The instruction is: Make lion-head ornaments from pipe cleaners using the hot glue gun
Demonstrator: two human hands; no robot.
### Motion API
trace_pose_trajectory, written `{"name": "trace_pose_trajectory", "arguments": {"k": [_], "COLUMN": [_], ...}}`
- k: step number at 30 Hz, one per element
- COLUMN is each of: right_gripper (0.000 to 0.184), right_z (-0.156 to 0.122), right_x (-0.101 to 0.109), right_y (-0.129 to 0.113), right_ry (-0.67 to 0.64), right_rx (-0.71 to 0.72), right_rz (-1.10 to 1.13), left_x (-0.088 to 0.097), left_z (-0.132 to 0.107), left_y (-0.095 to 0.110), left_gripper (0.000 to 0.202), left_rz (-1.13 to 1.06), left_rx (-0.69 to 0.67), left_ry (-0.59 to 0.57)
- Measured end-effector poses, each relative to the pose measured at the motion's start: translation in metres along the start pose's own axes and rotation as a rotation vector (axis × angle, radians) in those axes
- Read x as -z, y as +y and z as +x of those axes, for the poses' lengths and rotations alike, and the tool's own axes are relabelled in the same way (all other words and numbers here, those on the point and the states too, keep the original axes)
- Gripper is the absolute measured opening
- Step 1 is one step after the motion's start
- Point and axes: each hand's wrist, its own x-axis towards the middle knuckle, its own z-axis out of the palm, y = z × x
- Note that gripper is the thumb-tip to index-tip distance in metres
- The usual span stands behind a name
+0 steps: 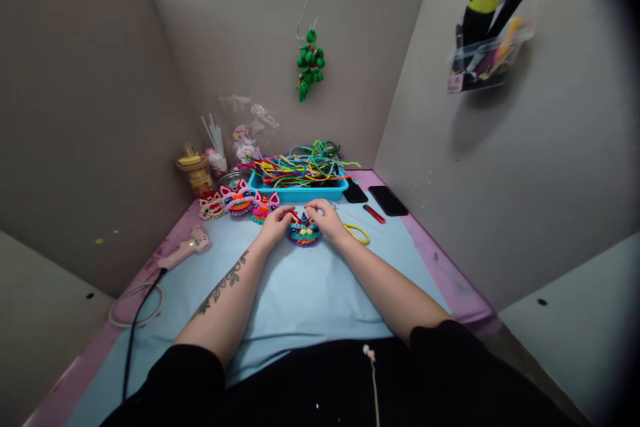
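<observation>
A small lion-dance head of fuzzy pipe cleaner [305, 235], teal and purple with yellow and red bits, stands upright on the blue cloth. My left hand [275, 224] pinches its upper left edge, where a red and yellow piece shows at the fingertips. At its upper right, my right hand [326, 217] is closed with thumb and fingers together on the red part of the top. The fingers hide some of that top edge. Just left of my left hand sit a pink and orange head [263, 207], a purple and pink head [237, 199] and a white and red head [212, 206].
Behind my hands is a blue tray [300, 195] heaped with colourful pipe cleaners [300, 167]. A pink glue gun [185, 248] with a black cord lies left. Rightward are a yellow pipe-cleaner loop [357, 234], a red lighter [374, 214] and a black phone [388, 201]. Grey partitions enclose three sides.
</observation>
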Motion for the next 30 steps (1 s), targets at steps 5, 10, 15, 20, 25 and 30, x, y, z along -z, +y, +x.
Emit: {"name": "trace_pose_trajectory", "arguments": {"k": [5, 10, 15, 20, 25, 30], "right_gripper": [0.017, 0.012, 0.011, 0.013, 0.012, 0.012], "right_z": [0.001, 0.002, 0.005, 0.005, 0.007, 0.009], "right_x": [0.008, 0.000, -0.005, -0.006, -0.010, -0.012], "right_y": [-0.005, -0.006, -0.003, 0.001, 0.004, 0.005], "right_ry": [0.009, -0.047, -0.026, -0.006, -0.014, -0.017], "right_rx": [0.029, 0.089, 0.048, 0.009, 0.009, 0.007], "right_rz": [0.001, -0.151, -0.192, -0.183, -0.201, -0.231], "left_x": [0.001, 0.002, 0.000, 0.000, 0.001, 0.000], "left_z": [0.000, 0.000, 0.000, -0.001, -0.002, -0.002], "left_y": [0.001, -0.002, -0.003, -0.004, -0.002, -0.001], "left_gripper": [0.038, 0.035, 0.033, 0.033, 0.030, 0.028], "left_rz": [-0.016, -0.003, 0.002, 0.017, 0.046, 0.049], "left_rx": [0.007, -0.025, -0.038, -0.053, -0.066, -0.067], "left_ry": [0.019, 0.005, 0.001, -0.010, -0.003, -0.001]}}
